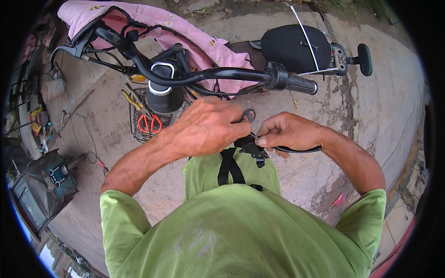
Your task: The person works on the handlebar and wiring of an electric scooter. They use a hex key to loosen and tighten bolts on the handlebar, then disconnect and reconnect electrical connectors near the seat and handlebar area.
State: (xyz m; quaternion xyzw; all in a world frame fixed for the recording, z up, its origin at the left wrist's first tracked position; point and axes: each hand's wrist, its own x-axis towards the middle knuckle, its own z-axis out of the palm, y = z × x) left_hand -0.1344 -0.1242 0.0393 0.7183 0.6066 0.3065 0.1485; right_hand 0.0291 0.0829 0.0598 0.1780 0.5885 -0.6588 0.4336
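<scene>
Scooter: an electric scooter (204, 74) is lying across the concrete ground (380, 120) ahead of you, its black handlebar (218, 74) running left to right just above your hands, so the bar is staying within easy reach while you are working below it.
Pink cloth: a pink flowered cover (194, 41) is draping over the front of the scooter, behind the bar.
Seat: a black seat (294, 46) is sitting to the upper right, with a thin white rod (306, 37) crossing it.
Basket: a wire basket (143, 125) is hanging under the headlight (162, 92), holding red-handled pliers (149, 123) close at your left.
Brake lever: you are holding a black brake lever (278, 149) free of the bar, in front of your chest and between both hands, its clamp end pointing toward your left hand.
Left hand: your left hand (208, 127) is closing over the clamp end and a small dark ring-shaped piece (249, 114), fingers curling round them; exactly what they are pinching is hidden under your knuckles.
Right hand: your right hand (287, 132) is clenching around the lever's blade, thumb and forefinger pressing near its pivot, seemingly steadying it for the other hand.
</scene>
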